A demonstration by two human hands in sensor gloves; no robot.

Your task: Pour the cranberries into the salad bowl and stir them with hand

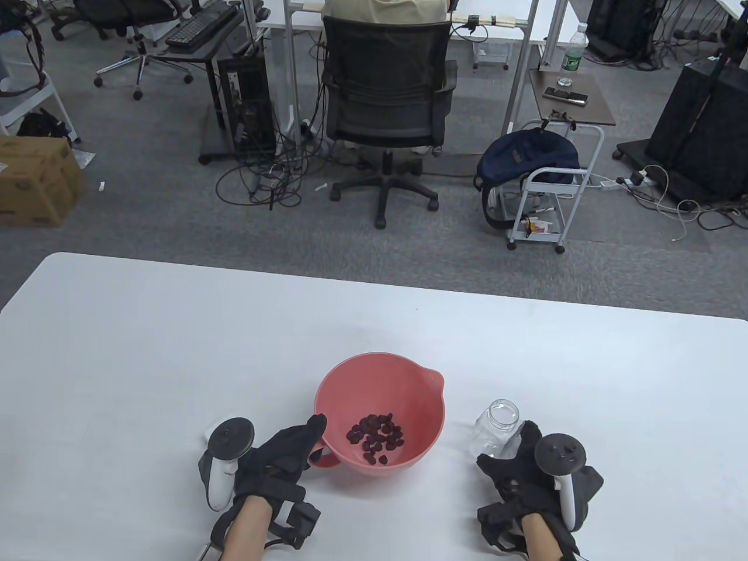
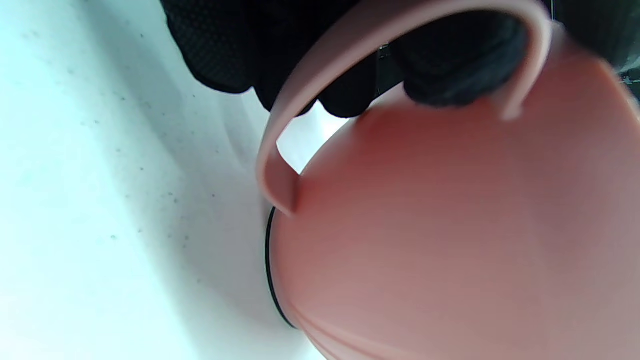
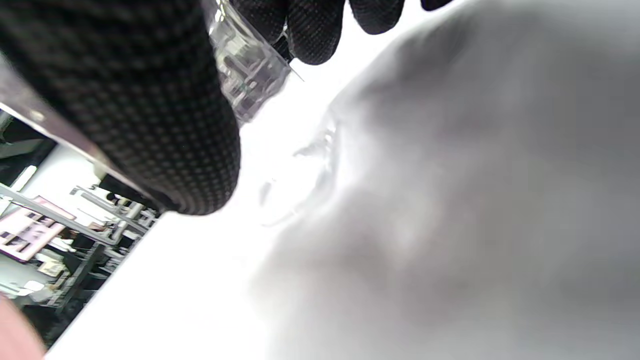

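Bottom of the table view, left: left hand point(image 1: 280, 461) at the near-left rim of the salad bowl point(image 1: 380, 374). The left wrist view shows its fingers point(image 2: 450, 75) curled through the bowl's loop handle point(image 2: 320, 80), gripping it.

Bottom right: right hand point(image 1: 520, 467) wrapped round a clear jar point(image 1: 497, 429), which stands upright on the white table point(image 1: 175, 350), mouth open, looking empty. The right wrist view shows thumb on one side of the glass and fingertips point(image 3: 315, 30) on the other, so the hold is a loose clasp, not a pinch.

Centre frame: cranberries point(image 1: 377, 438) lie in a heap on the bowl floor, toward the near side. Pouring appears done; stirring appears not yet begun.

Judgement for the stir: let go of the jar where it stands, well clear of the bowl. Keep the left hand's grip on the handle to stop the light bowl skating. Bring the right hand in from above, fingers relaxed, and sweep slow circles low on the floor so berries do not hop the rim or the spout point(image 1: 433, 380).

Upper frame: office chair point(image 1: 385, 99), rolling cart point(image 1: 549, 193) with a backpack, cables on grey carpet.
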